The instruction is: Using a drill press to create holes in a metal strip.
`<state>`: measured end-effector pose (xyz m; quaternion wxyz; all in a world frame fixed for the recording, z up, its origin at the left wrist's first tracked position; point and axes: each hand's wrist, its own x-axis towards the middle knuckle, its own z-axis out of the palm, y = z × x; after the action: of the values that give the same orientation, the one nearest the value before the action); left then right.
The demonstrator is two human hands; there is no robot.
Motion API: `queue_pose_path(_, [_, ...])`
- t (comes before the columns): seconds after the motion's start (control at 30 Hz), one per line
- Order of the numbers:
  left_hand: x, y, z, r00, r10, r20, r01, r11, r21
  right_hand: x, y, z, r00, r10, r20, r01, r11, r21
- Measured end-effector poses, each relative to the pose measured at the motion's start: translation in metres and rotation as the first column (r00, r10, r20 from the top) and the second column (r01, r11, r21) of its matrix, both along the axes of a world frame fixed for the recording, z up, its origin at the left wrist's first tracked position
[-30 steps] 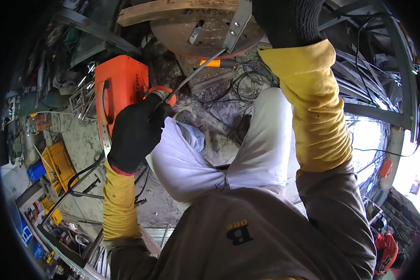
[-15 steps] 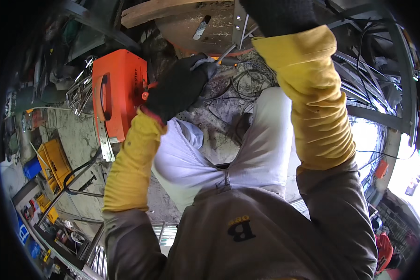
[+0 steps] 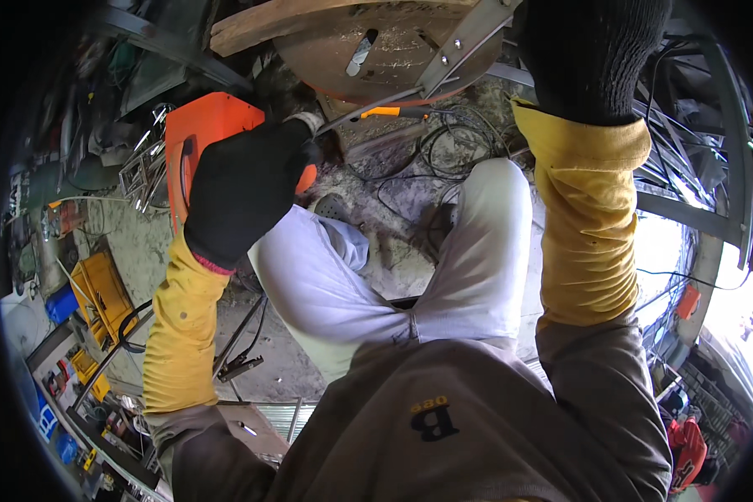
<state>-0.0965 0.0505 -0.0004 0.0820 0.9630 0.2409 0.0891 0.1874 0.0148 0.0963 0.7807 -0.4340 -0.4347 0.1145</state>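
Observation:
My left hand, in a black knit glove and yellow cuff, is closed round the near end of a thin metal rod. The rod slants up to the right and meets a flat metal bar with bolts or holes along it. My right hand, gloved the same way, is at the top edge by the bar's upper end and appears to grip it; its fingertips are largely hidden. Beneath the bar is a round brown board with slots. A tool with an orange and black handle lies just below the rod.
An orange box-shaped machine stands behind my left hand. Black cables coil on the floor ahead of my knees. A clamp lies lower left, near a yellow case. Metal frames and bars crowd the right side.
My left hand has moved left and nearer, in front of the orange machine. My right hand has shifted right, and the flat bar has tilted to the right with it.

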Motion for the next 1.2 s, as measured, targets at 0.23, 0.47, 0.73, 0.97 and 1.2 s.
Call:
queue_pose_path(0.23, [0.064, 0.002, -0.033, 0.999, -0.012, -0.040, 0.008, 0.994, -0.112, -0.014, 0.001, 0.001, 0.993, 0.026, 0.116, -0.026, 1.000, -0.007])
queue_pose_path(0.47, [0.021, 0.029, -0.042, 0.968, -0.240, 0.073, 0.243, 0.970, -0.033, -0.009, 0.001, 0.003, 0.982, 0.013, 0.189, -0.014, 1.000, 0.002])
queue_pose_path(0.73, [0.087, 0.003, -0.022, 0.976, 0.212, 0.043, -0.121, 0.698, -0.706, -0.016, 0.011, 0.003, 0.921, 0.090, 0.378, -0.112, 0.993, 0.036])
queue_pose_path(0.97, [0.004, 0.007, -0.037, 0.981, 0.102, -0.168, -0.195, 0.597, -0.778, -0.033, 0.003, 0.018, 1.000, -0.024, 0.009, 0.025, 0.989, -0.146])
queue_pose_path(1.2, [0.007, -0.004, -0.045, 0.983, -0.001, 0.183, 0.053, 0.958, -0.283, -0.045, 0.001, -0.005, 0.948, 0.271, -0.167, -0.251, 0.959, 0.132])
